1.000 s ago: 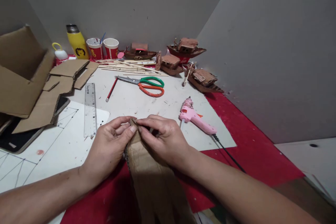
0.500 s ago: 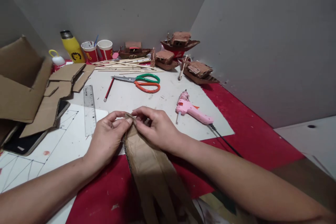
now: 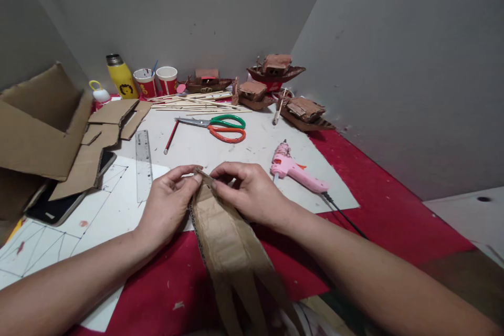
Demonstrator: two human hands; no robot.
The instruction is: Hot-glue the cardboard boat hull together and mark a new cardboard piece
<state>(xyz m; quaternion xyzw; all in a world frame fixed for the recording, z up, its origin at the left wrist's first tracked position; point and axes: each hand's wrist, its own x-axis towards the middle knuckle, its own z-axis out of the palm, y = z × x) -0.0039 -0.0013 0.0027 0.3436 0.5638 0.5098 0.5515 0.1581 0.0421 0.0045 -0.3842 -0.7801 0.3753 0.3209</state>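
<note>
A long cardboard piece (image 3: 224, 236), split into strips at its near end, hangs over the table edge toward me. My left hand (image 3: 167, 205) pinches its far tip between thumb and fingers. On the right edge of the same end, my right hand (image 3: 252, 189) is closed, thumb on top. Corrugated layers show along the piece's left side. Beyond the hands lie scissors (image 3: 212, 127) with one green and one orange handle, and a red pencil (image 3: 170, 137) touching their tip. To the right a pink hot glue gun (image 3: 295, 168) rests on its side.
Cardboard model boats (image 3: 307, 111) and thin wooden sticks (image 3: 197, 101) line the back, beside paper cups (image 3: 167, 81) and a yellow bottle (image 3: 120, 79). At left are a cardboard box (image 3: 39, 136), cardboard scraps (image 3: 82, 160), a phone (image 3: 55, 211), a clear ruler (image 3: 144, 163) and a drawn sheet (image 3: 98, 220).
The whole scene has shifted slightly right in view as the head turned. My right fingers have slid a little away from the tip along the cardboard edge; both hands keep hold.
</note>
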